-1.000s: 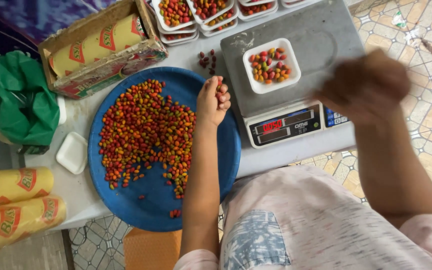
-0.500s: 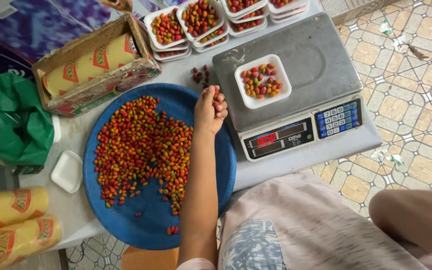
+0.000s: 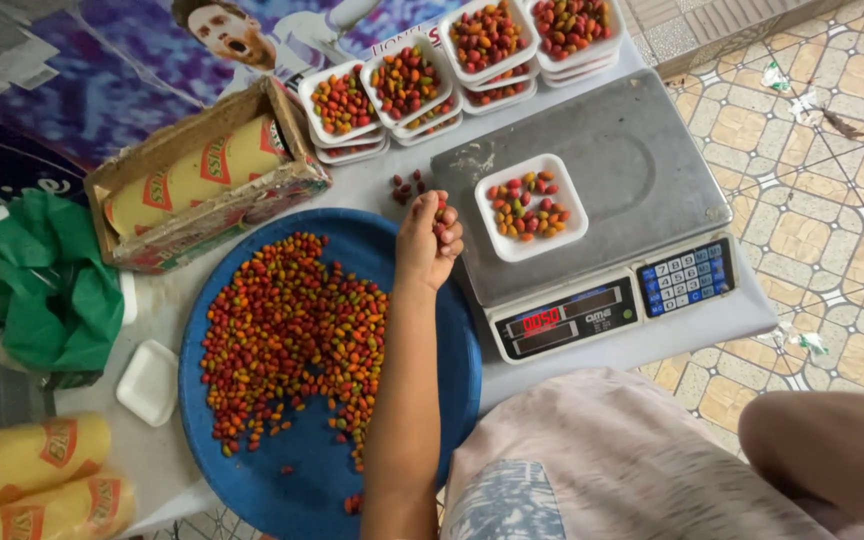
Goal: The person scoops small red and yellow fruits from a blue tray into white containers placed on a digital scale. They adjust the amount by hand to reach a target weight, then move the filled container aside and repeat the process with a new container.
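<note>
Left hand (image 3: 429, 240) grips chillies at scale (image 3: 592, 170) edge

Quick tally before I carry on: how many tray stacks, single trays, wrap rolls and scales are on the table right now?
Blue round tray of loose peppers: 1
Stacks of filled white trays: 4
Part-filled white tray on the scale: 1
Empty white tray: 1
Yellow wrap rolls: 3
Scale: 1
Total: 11
</note>
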